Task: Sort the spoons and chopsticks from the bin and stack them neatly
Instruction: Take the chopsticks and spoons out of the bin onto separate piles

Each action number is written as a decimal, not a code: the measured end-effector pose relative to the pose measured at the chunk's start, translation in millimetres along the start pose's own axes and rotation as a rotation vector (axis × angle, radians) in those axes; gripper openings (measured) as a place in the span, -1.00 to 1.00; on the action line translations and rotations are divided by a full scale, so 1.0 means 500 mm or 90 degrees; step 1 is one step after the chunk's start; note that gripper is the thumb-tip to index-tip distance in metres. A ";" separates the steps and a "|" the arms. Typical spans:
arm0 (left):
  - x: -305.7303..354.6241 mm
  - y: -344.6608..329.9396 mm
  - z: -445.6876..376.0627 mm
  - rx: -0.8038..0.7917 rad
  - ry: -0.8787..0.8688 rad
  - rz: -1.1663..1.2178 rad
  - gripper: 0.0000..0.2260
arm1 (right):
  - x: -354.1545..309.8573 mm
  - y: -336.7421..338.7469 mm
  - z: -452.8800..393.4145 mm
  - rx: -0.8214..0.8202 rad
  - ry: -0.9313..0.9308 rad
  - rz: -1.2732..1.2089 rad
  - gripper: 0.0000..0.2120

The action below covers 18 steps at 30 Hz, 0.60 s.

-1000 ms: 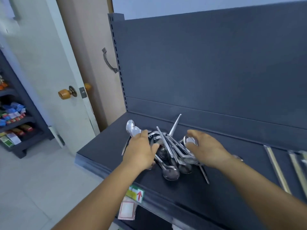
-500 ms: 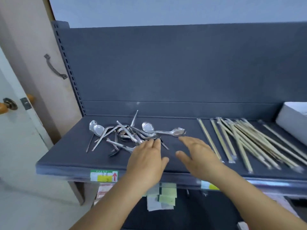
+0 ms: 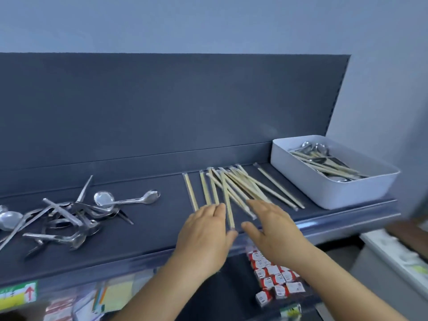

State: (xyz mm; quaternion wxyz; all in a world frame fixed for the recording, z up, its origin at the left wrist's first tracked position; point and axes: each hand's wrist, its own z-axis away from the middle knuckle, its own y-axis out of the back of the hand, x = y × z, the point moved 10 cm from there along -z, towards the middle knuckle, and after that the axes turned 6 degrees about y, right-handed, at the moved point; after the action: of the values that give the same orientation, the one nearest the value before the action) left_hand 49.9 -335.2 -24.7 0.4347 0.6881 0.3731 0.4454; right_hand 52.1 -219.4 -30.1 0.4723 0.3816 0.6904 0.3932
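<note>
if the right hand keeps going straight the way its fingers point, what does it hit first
Most likely the chopsticks: the right hand points up-left with straight fingers, fingertips already at the pile's near ends. Whether they touch is unclear.

Pale blue-grey wall [image 3: 208, 22] across the top of the frame and down the right side, evenly lit. Dark grey back panel [image 3: 162, 107] below it, upright, ending at a slanted right edge. Dark grey shelf [image 3: 129, 242] along the middle. Lower shelf [image 3: 234, 295] underneath, at the bottom. Small red-and-white packs [image 3: 275, 279] in rows there, lower centre. Green-and-yellow price label [image 3: 18, 294] on the shelf front, lower left.
</note>
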 end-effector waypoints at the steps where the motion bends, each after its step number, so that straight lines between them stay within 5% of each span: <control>1: 0.033 -0.008 -0.011 0.003 -0.004 0.008 -0.44 | 0.033 0.019 0.008 0.006 -0.007 0.001 -0.46; 18: 0.483 -0.113 -0.222 0.029 -0.051 0.041 -0.44 | 0.477 0.277 0.039 0.075 -0.033 -0.003 -0.51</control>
State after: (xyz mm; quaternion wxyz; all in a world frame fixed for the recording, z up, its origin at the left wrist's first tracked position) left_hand 17.2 -68.7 17.5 0.4190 0.7266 0.3431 0.4229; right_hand 29.7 53.8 6.3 0.4674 0.4171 0.7010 0.3408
